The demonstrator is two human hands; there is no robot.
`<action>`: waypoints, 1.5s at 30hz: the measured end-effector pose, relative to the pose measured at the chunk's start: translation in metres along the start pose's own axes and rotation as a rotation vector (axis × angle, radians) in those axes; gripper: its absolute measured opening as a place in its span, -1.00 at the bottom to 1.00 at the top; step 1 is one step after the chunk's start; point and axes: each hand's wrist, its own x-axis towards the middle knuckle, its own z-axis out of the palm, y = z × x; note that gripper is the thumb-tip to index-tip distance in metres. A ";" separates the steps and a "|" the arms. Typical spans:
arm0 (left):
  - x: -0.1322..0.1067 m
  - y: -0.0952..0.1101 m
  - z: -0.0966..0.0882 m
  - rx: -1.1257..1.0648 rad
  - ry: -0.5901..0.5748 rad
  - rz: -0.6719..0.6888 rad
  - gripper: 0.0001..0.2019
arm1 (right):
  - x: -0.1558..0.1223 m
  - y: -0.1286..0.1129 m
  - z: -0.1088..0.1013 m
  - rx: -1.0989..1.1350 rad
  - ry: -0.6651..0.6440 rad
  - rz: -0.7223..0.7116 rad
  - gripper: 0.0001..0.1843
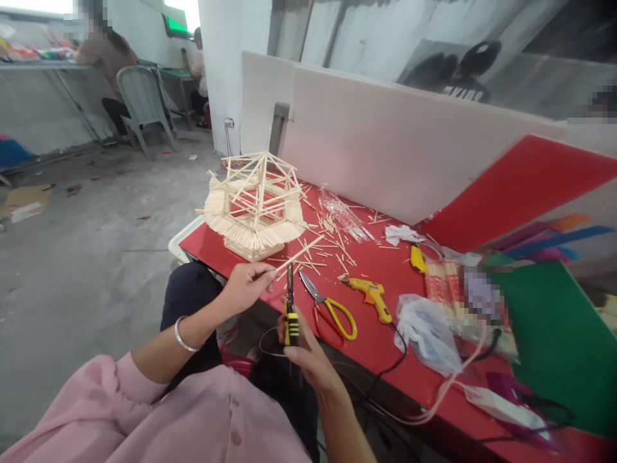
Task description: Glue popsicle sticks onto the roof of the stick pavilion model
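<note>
Between the fingers of my left hand (248,286) is a thin wooden stick (303,251), slanting up to the right over the table's edge. My right hand (308,357) grips a pair of pliers (291,325) with yellow and black handles, jaws pointing up close beside the stick. Whether the jaws touch the stick I cannot tell. Just beyond my hands stands a pavilion-like model (260,212) built of pale sticks, with a flared lower roof and an open frame on top. Scissors (328,308) with one red and one yellow handle lie right of the pliers.
Loose sticks litter the red table (371,347) around a clear plastic bag (344,215). A yellow glue gun (369,296) with a black cord lies right of the scissors. Further right are a plastic bag (429,331) and a green board (554,321). White panels (385,141) border the back.
</note>
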 end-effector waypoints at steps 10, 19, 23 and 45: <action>-0.008 0.001 -0.017 0.158 -0.167 0.039 -0.77 | 0.001 -0.030 0.006 -0.250 -0.149 -0.038 0.24; -0.013 0.002 -0.016 0.206 -0.214 0.098 -0.72 | -0.002 -0.033 0.018 -0.210 -0.169 -0.007 0.12; -0.014 0.001 -0.016 0.212 -0.247 0.124 -0.72 | -0.005 -0.027 0.019 -0.165 -0.158 -0.017 0.15; -0.010 -0.003 -0.010 0.093 -0.289 -0.050 -0.66 | -0.001 -0.005 0.006 -0.134 -0.011 -0.062 -0.13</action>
